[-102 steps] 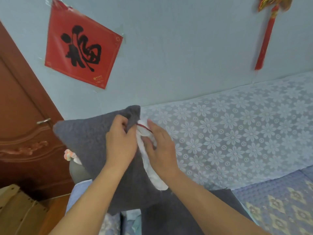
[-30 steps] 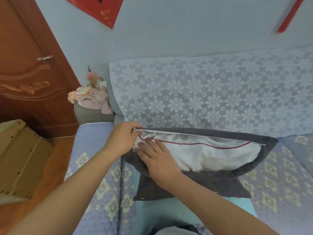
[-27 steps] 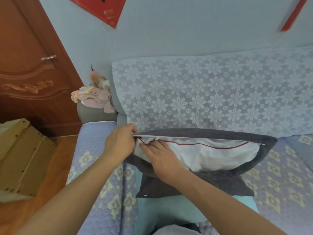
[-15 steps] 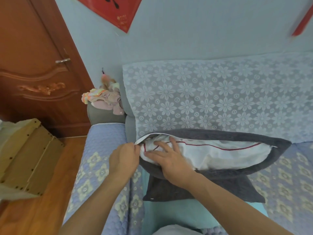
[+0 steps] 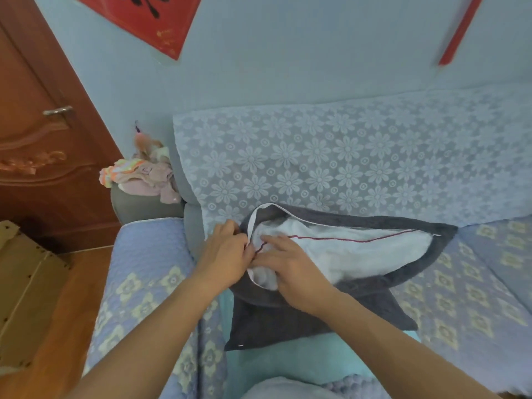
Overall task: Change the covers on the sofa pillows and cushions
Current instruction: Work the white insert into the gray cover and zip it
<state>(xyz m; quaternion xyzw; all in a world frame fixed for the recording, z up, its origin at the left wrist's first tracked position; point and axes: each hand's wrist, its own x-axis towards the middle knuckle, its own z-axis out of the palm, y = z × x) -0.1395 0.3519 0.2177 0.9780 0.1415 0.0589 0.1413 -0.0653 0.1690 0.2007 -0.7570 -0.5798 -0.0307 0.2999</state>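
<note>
The left hand (image 5: 227, 250) pinches the white-edged rim of the dark grey fleece pillow cover (image 5: 359, 286) at the left end of its opening, fingers curled over the fabric so that the grip is pressed together on the rim. The right hand (image 5: 290, 266) lies just beside it, touching it, with straight fingers pressing flat on the white pillow insert with a thin red seam line (image 5: 354, 250); its grip is spread and holds nothing. The insert sits inside the cover, bulging through the long opening, and the opening's upper rim arches above it. The pillow lies across the seat of the sofa, on a second flat dark grey cover (image 5: 302, 326) that lies over a turquoise cloth (image 5: 290, 361). The seat wears a quilted lavender sofa mat with pale yellow flower motifs (image 5: 466, 289), and the backrest behind the pillow is draped in a white lace throw with a daisy pattern (image 5: 345, 165). To the left, a heap of pink and orange clothes (image 5: 141, 177) rests on the grey sofa arm (image 5: 144, 207). Further left stand a carved reddish-brown wooden door (image 5: 40, 145) and a light plywood box (image 5: 26, 286) on the wooden floor. On the pale blue wall hang a red paper square with black calligraphy (image 5: 152, 15) and a red hanging strip (image 5: 457, 33).
</note>
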